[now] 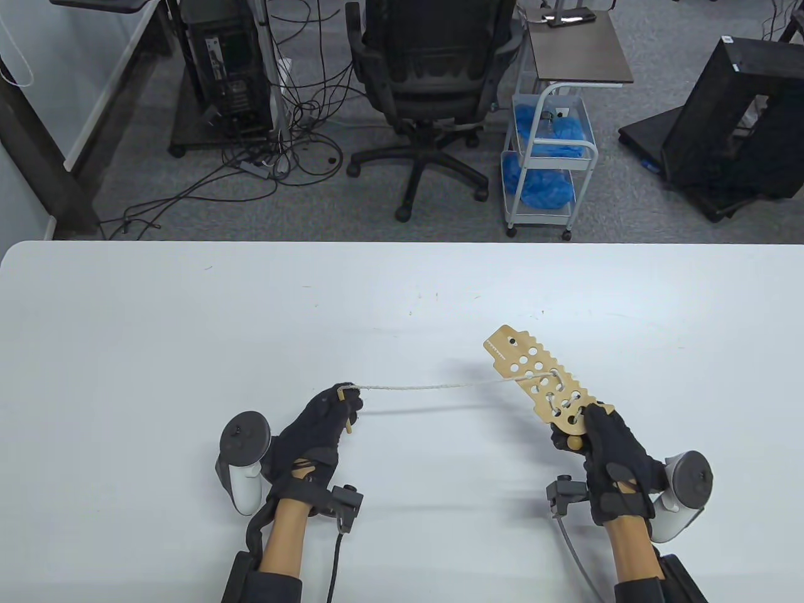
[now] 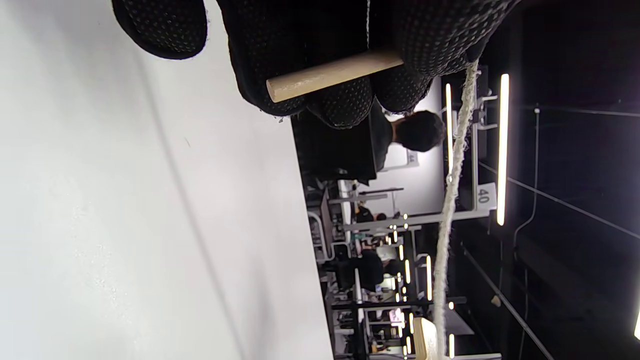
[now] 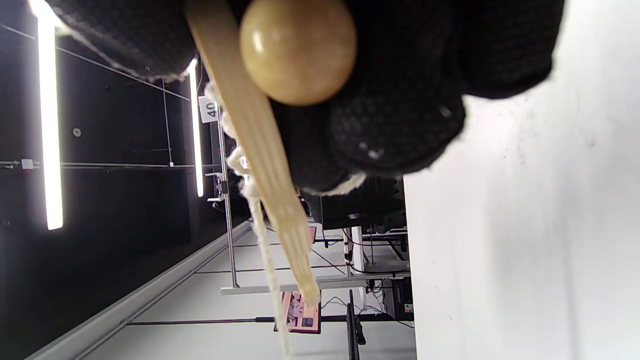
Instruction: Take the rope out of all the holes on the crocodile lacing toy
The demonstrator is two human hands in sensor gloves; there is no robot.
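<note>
The wooden crocodile lacing toy (image 1: 539,379) is a flat tan board with many holes, held above the table at the right. My right hand (image 1: 608,452) grips its near end, beside a wooden ball (image 1: 574,442) that shows close up in the right wrist view (image 3: 298,50), where the board (image 3: 260,165) is edge-on. The cream rope (image 1: 433,385) runs taut from a hole near the board's middle to my left hand (image 1: 326,421), and still laces several near holes. My left hand grips the wooden needle stick (image 1: 347,422) at the rope's end; it also shows in the left wrist view (image 2: 332,75) with the rope (image 2: 450,210).
The white table (image 1: 188,326) spans the view. Beyond its far edge stand an office chair (image 1: 433,81), a small white cart (image 1: 548,163) with blue bags, computer towers and floor cables.
</note>
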